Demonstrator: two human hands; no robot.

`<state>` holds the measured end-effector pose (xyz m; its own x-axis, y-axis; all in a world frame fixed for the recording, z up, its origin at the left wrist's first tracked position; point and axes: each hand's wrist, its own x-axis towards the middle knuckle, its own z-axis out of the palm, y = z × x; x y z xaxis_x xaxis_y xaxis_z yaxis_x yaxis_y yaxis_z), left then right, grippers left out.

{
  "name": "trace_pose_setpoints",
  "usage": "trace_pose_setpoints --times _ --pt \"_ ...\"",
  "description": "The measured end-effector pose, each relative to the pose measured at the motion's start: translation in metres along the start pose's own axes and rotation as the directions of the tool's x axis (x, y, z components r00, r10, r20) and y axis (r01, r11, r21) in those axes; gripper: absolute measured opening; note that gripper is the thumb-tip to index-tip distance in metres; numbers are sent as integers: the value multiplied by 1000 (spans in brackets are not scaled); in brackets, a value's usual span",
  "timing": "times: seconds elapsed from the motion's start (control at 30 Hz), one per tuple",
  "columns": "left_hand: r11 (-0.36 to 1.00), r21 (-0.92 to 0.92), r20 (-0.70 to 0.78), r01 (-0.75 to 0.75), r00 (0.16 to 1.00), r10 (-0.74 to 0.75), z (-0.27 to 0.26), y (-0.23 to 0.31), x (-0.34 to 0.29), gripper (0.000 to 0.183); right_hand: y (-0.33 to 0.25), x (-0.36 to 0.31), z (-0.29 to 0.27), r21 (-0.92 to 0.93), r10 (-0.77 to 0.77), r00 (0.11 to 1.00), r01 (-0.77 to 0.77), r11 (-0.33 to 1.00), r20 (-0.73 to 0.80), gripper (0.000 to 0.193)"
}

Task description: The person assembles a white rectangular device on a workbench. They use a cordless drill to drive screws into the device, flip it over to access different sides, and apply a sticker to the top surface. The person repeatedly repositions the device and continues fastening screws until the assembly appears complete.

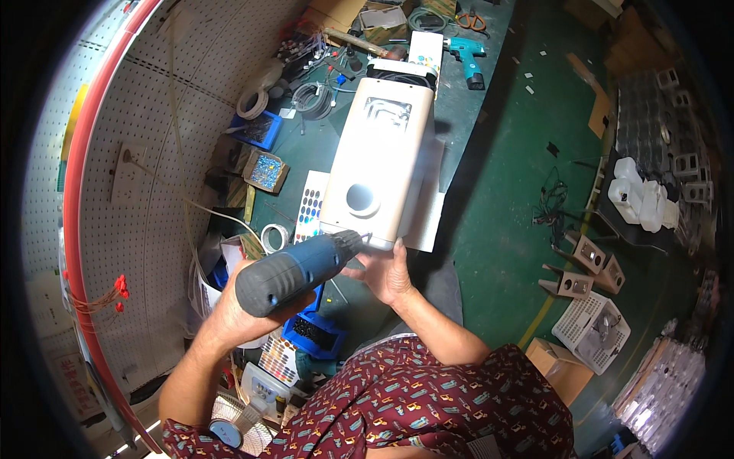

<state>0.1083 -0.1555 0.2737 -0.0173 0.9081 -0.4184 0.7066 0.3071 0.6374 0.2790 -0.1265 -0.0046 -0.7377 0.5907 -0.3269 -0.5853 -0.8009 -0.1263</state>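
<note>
A blue and black cordless drill [294, 271] is gripped in my left hand [233, 314], fingers wrapped round its handle. The drill's chuck points right, and its tip meets the near end of a long cream-white housing [375, 164]. This housing lies lengthwise on the bench, with a round hole near its close end and a rectangular recess farther up. Against its near end rests my right hand [388, 275], thumb up at the corner and fingers spread close to the drill tip. Glare washes out much of the housing's top; any screw there is too small to make out.
A teal drill [465, 60] lies at the bench's far right. Along the left stand a cardboard box of small blue parts [266, 170], a blue bin [313, 336] of dark screws and tape rolls [274, 237]. White baskets [590, 329] and metal brackets [567, 281] sit on the floor.
</note>
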Motion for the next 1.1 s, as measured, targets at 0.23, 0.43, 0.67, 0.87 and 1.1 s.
trace_pose_setpoints --times 0.23,0.43,0.67,0.87,1.1 --pt "951 259 178 166 960 -216 -34 49 45 33 -5 0 1 -27 24 997 -23 999 69 100" --pt "931 325 215 169 945 -247 -35 64 54 35 -5 -1 -2 -51 43 995 -39 998 94 99" --pt "959 231 185 165 960 -210 -27 48 54 37 -11 -4 6 -81 47 994 -39 996 101 101" --pt "959 223 192 175 957 -219 -28 52 46 42 -8 -2 2 -35 43 995 -40 999 93 101" --pt "991 -114 -23 -63 998 61 -32 37 11 38 -25 -11 -9 -110 162 985 -156 982 51 104"
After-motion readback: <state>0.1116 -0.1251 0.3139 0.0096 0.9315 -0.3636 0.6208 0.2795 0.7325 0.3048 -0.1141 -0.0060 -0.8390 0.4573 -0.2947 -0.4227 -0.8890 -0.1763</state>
